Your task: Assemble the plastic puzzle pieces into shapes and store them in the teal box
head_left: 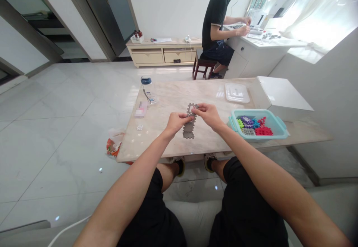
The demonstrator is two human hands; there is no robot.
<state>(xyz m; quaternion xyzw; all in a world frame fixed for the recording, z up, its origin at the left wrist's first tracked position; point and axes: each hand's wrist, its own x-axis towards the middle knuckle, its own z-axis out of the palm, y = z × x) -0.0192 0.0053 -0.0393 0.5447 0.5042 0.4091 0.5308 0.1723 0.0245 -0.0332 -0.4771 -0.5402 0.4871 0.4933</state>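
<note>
A strip of grey foam-like puzzle pieces point(188, 127) with notched edges is held up over the marble-patterned table point(165, 142). My left hand point(177, 122) pinches the strip near its middle from the left. At the upper end, my right hand point(206, 114) grips the top piece between thumb and fingers, close to the left fingertips. The top piece has an opening with something small and reddish showing near the right thumb, too small to make out. Whether the top piece is fully joined to the strip I cannot tell.
On the right stand a light-blue tub point(275, 137) of coloured notched pieces, a clear lid point(237, 93) and a white box point(285, 94). A bottle point(148, 90), a pink packet point(141, 111) and a small white piece point(139, 127) lie left. Another person point(215, 19) sits behind.
</note>
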